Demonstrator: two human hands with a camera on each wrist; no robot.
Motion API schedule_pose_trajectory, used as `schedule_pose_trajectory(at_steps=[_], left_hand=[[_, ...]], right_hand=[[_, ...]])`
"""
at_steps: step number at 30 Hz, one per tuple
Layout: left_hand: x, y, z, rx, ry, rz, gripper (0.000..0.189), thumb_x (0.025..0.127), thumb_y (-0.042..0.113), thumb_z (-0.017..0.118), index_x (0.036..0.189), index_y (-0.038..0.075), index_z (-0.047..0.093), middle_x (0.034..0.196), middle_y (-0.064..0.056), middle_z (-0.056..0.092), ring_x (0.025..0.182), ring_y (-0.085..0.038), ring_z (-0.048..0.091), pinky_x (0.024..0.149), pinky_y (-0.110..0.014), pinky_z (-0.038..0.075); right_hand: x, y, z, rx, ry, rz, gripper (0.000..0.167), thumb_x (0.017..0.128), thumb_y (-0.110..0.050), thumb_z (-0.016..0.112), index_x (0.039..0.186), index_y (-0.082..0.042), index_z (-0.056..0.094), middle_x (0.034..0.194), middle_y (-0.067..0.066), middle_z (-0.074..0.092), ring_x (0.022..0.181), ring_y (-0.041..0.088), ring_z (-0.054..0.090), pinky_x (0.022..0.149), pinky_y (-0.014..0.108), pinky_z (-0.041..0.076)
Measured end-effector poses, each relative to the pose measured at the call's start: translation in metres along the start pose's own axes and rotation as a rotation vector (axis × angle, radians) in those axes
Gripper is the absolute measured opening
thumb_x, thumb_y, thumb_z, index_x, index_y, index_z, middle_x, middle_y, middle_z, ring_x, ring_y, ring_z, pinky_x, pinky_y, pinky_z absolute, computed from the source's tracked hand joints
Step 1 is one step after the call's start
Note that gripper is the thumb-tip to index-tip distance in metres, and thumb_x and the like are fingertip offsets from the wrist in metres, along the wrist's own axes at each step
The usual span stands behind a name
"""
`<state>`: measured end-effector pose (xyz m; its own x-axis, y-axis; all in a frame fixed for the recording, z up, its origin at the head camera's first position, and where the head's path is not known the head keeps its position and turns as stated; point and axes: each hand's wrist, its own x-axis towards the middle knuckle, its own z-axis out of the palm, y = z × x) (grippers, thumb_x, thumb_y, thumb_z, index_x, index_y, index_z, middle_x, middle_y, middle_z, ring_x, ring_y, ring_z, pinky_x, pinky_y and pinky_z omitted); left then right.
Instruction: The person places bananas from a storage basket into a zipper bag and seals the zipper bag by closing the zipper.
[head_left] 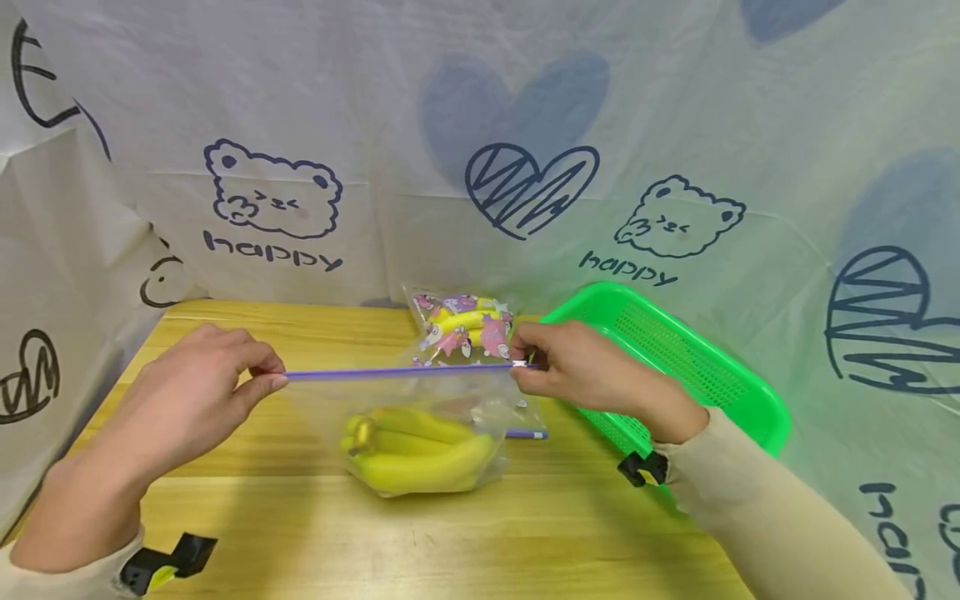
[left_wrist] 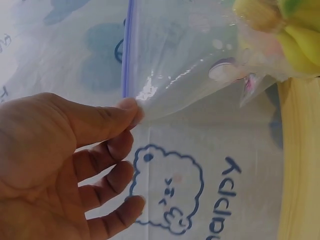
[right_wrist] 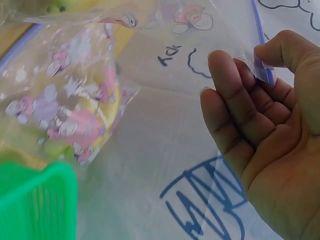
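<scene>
A clear zip bag [head_left: 315,408] with a purple zip strip hangs between both hands, a bunch of yellow bananas [head_left: 420,467] inside at its bottom. My left hand [head_left: 198,383] pinches one end of the strip between thumb and forefinger; in the left wrist view its other fingers are loosely curled. My right hand [head_left: 577,367] pinches the opposite end at the small white slider [head_left: 520,363]. The strip is stretched nearly straight and looks closed along its length. Behind it, a second printed zip bag [head_left: 495,333] holding bananas lies on the table.
A green plastic basket [head_left: 675,367] stands at the right, behind my right forearm. The wooden table [head_left: 300,533] runs back to a white cloth [head_left: 390,125] printed with hearts and bears, which also hangs at the left and right.
</scene>
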<state>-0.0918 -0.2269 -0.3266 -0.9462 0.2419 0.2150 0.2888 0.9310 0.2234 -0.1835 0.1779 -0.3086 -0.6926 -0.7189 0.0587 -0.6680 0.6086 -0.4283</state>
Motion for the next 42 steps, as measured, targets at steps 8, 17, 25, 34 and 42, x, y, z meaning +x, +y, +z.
schedule_pose_trajectory(at_steps=[8, 17, 25, 34, 42], left_hand=[[-0.006, -0.030, -0.017, 0.014, -0.130, -0.164, 0.013, 0.101, 0.024, 0.070, 0.102, 0.013, 0.077, 0.102, -0.004, 0.072, 0.091, -0.031, 0.059, 0.065, -0.044, 0.045], [-0.010, -0.057, -0.026, 0.036, -0.020, -0.352, 0.020, 0.105, 0.023, 0.065, 0.106, 0.004, 0.072, 0.097, -0.019, 0.070, 0.078, -0.034, 0.059, 0.061, -0.046, 0.043], [-0.010, -0.059, -0.024, 0.006, 0.198, -0.497, 0.026, 0.109, 0.015, 0.057, 0.109, -0.010, 0.064, 0.108, -0.034, 0.054, 0.095, -0.051, 0.053, 0.075, -0.060, 0.042], [-0.011, -0.061, -0.023, -0.037, 0.296, -0.541, 0.025, 0.109, 0.010, 0.054, 0.105, -0.014, 0.062, 0.107, -0.033, 0.049, 0.097, -0.050, 0.046, 0.075, -0.047, 0.030], [-0.040, -0.089, -0.023, -0.103, 0.044, -0.388, 0.012, 0.101, 0.001, 0.066, 0.097, -0.011, 0.064, 0.094, -0.026, 0.060, 0.083, -0.041, 0.055, 0.067, -0.052, 0.045]], right_hand=[[0.035, -0.015, 0.019, 0.096, -0.053, -0.040, 0.004, 0.093, -0.015, 0.065, 0.094, -0.017, 0.061, 0.078, -0.007, 0.060, 0.072, 0.012, 0.055, 0.066, 0.027, 0.045], [0.073, -0.037, 0.042, 0.210, -0.011, -0.023, 0.005, 0.103, -0.017, 0.062, 0.100, -0.013, 0.062, 0.084, -0.004, 0.072, 0.078, 0.010, 0.072, 0.070, 0.024, 0.055], [0.097, -0.052, 0.062, 0.339, 0.059, -0.009, 0.006, 0.104, -0.013, 0.064, 0.106, -0.007, 0.065, 0.102, 0.006, 0.076, 0.094, 0.013, 0.076, 0.075, 0.020, 0.057], [0.108, -0.059, 0.076, 0.343, 0.100, 0.011, 0.008, 0.104, -0.017, 0.066, 0.107, -0.009, 0.065, 0.096, 0.004, 0.070, 0.086, 0.012, 0.064, 0.075, 0.018, 0.052], [0.085, -0.057, 0.078, 0.302, 0.018, -0.086, 0.006, 0.099, -0.016, 0.070, 0.100, -0.011, 0.067, 0.096, -0.002, 0.072, 0.088, 0.007, 0.067, 0.081, 0.021, 0.056]])
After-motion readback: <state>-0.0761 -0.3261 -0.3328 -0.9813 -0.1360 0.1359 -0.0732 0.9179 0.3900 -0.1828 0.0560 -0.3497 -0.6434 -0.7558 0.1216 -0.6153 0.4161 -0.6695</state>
